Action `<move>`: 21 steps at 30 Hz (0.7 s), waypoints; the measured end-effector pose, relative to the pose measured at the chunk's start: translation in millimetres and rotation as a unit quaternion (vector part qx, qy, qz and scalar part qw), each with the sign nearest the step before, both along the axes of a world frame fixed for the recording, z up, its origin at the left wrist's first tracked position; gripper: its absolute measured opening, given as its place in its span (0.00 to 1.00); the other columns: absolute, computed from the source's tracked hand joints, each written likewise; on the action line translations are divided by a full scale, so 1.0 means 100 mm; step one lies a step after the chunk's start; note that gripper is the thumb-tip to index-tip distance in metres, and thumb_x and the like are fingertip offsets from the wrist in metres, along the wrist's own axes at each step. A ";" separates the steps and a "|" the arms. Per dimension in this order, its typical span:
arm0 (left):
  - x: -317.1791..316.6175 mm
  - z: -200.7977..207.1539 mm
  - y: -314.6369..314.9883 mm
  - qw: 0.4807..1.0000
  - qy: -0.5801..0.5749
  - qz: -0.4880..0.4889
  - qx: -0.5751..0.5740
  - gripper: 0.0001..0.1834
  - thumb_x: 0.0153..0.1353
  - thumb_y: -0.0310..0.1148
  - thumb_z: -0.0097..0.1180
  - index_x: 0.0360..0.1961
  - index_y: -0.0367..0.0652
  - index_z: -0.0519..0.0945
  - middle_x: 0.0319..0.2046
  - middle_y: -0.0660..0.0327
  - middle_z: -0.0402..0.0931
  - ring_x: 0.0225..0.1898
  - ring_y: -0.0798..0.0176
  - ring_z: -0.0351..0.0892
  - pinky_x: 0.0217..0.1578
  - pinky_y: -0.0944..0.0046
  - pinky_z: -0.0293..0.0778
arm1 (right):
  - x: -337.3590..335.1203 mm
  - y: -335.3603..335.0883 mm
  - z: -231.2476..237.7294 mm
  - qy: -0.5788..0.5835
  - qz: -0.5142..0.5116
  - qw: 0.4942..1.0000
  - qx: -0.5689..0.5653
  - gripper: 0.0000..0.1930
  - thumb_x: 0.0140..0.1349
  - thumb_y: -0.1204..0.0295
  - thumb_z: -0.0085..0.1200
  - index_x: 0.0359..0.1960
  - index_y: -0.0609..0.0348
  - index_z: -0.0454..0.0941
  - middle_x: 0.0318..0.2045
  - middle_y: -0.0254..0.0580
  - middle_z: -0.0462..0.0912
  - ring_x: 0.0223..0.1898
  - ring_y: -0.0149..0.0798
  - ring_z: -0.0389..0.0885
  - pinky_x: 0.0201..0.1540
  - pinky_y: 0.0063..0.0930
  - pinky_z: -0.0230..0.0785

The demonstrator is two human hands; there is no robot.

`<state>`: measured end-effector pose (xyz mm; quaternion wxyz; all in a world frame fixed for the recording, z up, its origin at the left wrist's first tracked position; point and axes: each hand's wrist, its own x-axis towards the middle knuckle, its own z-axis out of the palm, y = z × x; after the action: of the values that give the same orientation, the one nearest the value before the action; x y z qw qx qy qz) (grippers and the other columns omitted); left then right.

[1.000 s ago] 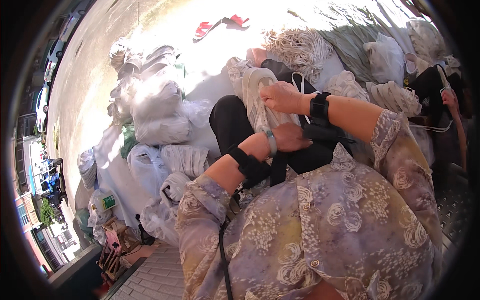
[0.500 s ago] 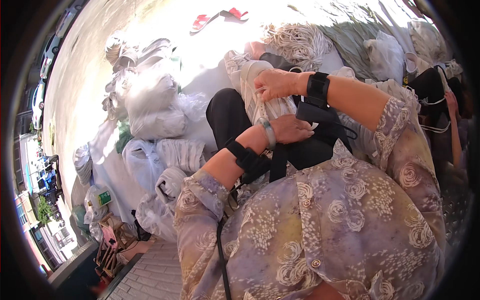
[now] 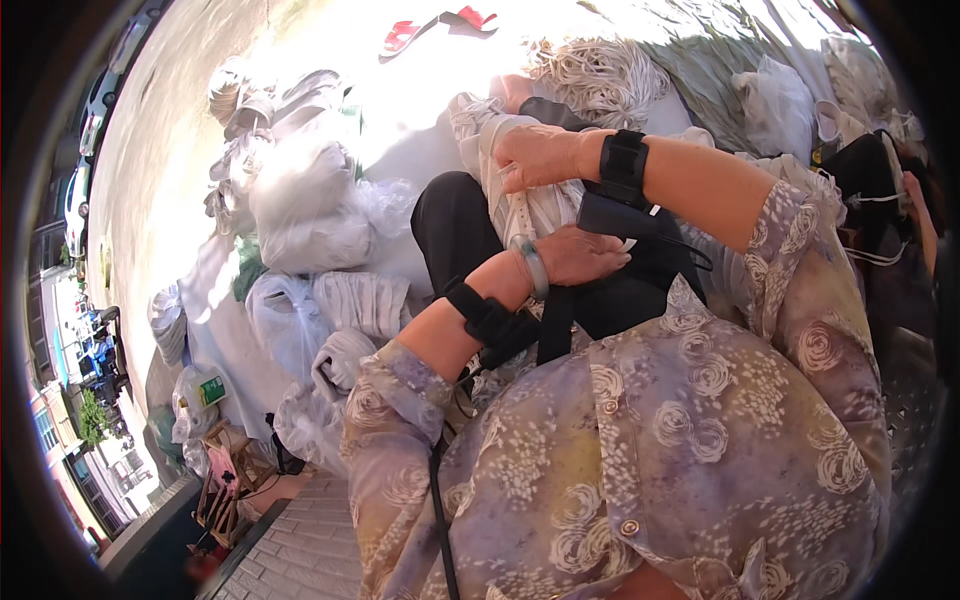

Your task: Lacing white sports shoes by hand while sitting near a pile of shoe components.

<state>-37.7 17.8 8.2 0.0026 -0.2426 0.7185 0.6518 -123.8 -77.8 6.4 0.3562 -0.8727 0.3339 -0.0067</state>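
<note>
A bundle of white fabric straps lies across my dark-trousered lap. My right hand is closed at the bundle's far part, fingers pinched on a thin white strap. Nearer to me, my left hand, with a pale bangle at its wrist, rests over the near end of the bundle. Its fingers are pressed together, and a small white end shows at the fingertips. How far that piece runs under the hand is hidden. Black bands with dark devices circle both my wrists.
Bagged white bundles and rolled straps lie on a pale sheet at the left. A heap of white cord sits beyond my lap. Red-and-white slippers lie at the far side. Another person's arm is at the right.
My right hand has shifted slightly left and toward the bundle's far part, its fingers still closed. The left hand has stayed nearly in place.
</note>
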 end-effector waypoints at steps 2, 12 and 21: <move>0.03 0.06 0.00 1.000 0.018 0.010 -0.023 0.18 0.64 0.42 0.44 0.21 0.41 0.71 0.15 0.68 0.66 0.18 0.75 0.64 0.22 0.71 0.63 | -0.17 0.02 0.04 0.014 -0.124 0.992 -0.020 0.14 0.45 0.64 0.54 0.25 0.65 0.76 0.23 0.55 0.77 0.31 0.52 0.77 0.35 0.37 0.67; 0.14 0.13 -0.04 0.997 0.053 0.024 -0.059 0.18 0.63 0.40 0.45 0.22 0.37 0.71 0.15 0.64 0.66 0.19 0.70 0.64 0.24 0.67 0.63 | -0.52 0.14 -0.26 -0.122 -0.196 0.973 0.023 0.09 0.49 0.68 0.49 0.26 0.61 0.76 0.21 0.50 0.76 0.27 0.49 0.76 0.33 0.37 0.67; 0.15 0.07 0.03 0.999 0.034 0.020 -0.036 0.18 0.64 0.40 0.44 0.22 0.36 0.70 0.15 0.65 0.65 0.20 0.70 0.63 0.25 0.67 0.63 | -0.60 0.46 -0.27 -0.083 -0.171 0.977 -0.092 0.06 0.46 0.72 0.48 0.24 0.60 0.74 0.19 0.52 0.76 0.27 0.53 0.77 0.29 0.42 0.67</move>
<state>-22.9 20.6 15.6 -0.0434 -0.2347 0.7360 0.6335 -183.9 -32.3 -20.2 0.2945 -0.8281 0.4454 -0.1710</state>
